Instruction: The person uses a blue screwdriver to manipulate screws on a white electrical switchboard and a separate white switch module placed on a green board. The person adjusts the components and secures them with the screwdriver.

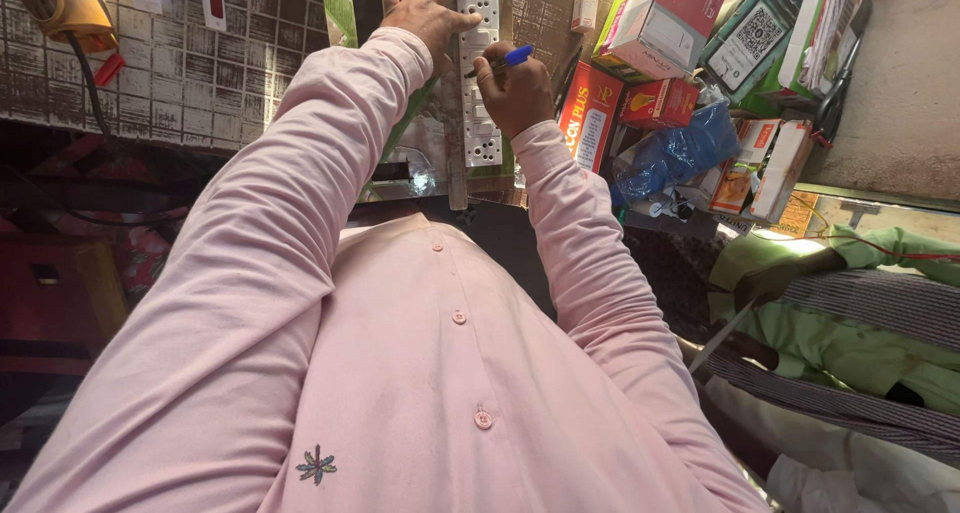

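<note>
A white switch-and-socket board (484,123) stands upright in front of me against a green backing. My left hand (428,15) rests on the board's top left part, fingers curled over its edge. My right hand (512,91) is closed around a blue-handled tool (516,57), a screwdriver or pen, whose tip touches the board near its middle. A narrow grey strip (456,163) runs down the board's left side. My pink shirt sleeves fill most of the view.
Cardboard boxes, red (590,113) and white (670,13), and a blue plastic bag (672,153) crowd the shelf to the right. Another person in green (850,303) sits at lower right holding a thin blade. A yellow tool (62,3) hangs at the tiled wall's top left.
</note>
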The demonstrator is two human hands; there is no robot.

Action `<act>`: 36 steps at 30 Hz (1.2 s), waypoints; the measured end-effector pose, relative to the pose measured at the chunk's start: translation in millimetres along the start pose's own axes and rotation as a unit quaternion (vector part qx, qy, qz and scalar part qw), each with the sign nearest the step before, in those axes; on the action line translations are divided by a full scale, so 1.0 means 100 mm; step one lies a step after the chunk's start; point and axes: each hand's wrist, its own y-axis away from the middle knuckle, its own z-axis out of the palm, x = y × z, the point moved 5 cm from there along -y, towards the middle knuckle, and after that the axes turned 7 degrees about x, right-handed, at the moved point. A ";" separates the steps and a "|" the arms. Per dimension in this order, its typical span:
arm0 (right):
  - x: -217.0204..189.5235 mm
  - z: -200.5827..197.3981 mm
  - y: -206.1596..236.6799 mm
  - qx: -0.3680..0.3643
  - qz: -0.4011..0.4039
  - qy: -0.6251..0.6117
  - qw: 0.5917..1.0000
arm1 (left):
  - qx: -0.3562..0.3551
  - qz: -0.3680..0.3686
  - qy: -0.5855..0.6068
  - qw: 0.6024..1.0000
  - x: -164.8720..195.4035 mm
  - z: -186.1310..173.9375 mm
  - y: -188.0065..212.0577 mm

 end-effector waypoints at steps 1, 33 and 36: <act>0.01 0.01 0.01 -0.003 0.003 0.003 1.000 | 0.001 0.001 0.000 1.000 0.00 0.00 0.00; -0.11 0.01 0.07 -0.016 -0.005 0.006 1.000 | 0.047 -0.003 0.033 0.998 -0.11 -0.09 -0.06; -0.11 0.04 0.08 -0.020 0.003 0.013 1.000 | 0.041 -0.004 0.031 0.999 -0.13 -0.08 -0.06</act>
